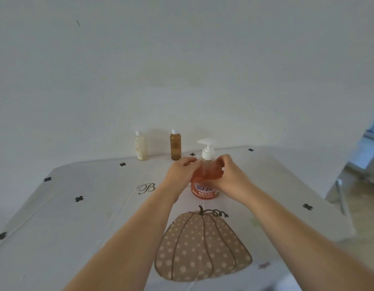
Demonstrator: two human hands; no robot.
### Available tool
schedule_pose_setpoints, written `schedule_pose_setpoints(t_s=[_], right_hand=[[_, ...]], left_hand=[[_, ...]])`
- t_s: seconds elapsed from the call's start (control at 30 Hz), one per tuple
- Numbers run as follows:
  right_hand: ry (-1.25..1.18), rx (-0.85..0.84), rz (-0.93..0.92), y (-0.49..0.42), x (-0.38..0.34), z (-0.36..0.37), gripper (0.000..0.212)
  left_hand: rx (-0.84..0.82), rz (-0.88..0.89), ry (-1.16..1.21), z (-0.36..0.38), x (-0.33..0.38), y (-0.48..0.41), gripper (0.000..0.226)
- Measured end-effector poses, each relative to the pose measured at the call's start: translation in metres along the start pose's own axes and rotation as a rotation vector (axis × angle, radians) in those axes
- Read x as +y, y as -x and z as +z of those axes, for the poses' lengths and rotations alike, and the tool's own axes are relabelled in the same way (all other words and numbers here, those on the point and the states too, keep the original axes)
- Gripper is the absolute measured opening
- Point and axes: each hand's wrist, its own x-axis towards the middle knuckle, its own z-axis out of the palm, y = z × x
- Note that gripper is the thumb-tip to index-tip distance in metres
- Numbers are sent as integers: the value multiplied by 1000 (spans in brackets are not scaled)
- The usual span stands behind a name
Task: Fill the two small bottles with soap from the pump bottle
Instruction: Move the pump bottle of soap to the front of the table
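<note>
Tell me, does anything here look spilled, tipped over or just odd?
Nothing stands out. The pale bottle and the brown bottle stand upright and capped by the wall. The pump bottle stands upright between the left hand and right hand. No soap shows on the tablecloth.

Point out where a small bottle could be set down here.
Bare cloth lies left of the left hand, in front of the pale bottle, and right of the right hand toward the cloth's edge. Crowded: both hands around the pump bottle, amber bottle just behind.
</note>
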Motion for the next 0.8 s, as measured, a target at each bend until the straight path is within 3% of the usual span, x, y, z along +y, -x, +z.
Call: schedule_pose_setpoints(t_s=[0.13, 0.3, 0.4, 0.43, 0.53, 0.6, 0.67, 0.8], right_hand=[[56, 29, -8, -3, -1, 4, 92], [39, 29, 6, -4, 0, 4, 81], [-1, 52, 15, 2, -3, 5, 96], [-9, 104, 6, 5, -7, 6, 92], [-7, 376, -114, 17, -21, 7, 35], [-4, 430, -204, 22, -35, 13, 10], [3, 353, -259, 22, -50, 26, 2], [-39, 243, -313, 2, -70, 59, 11]], left_hand=[[34, 11, 6, 0, -1, -1, 33], [6, 23, -8, 0, -3, 0, 36], [-2, 25, -36, -6, -3, 1, 38], [17, 19, -34, -10, -3, -1, 36], [107, -10, 28, -26, -4, -6, 24], [171, -29, 31, -42, -7, -10, 21], [227, -31, 32, -60, -11, -14, 22], [315, -41, 51, -91, -20, -23, 24]])
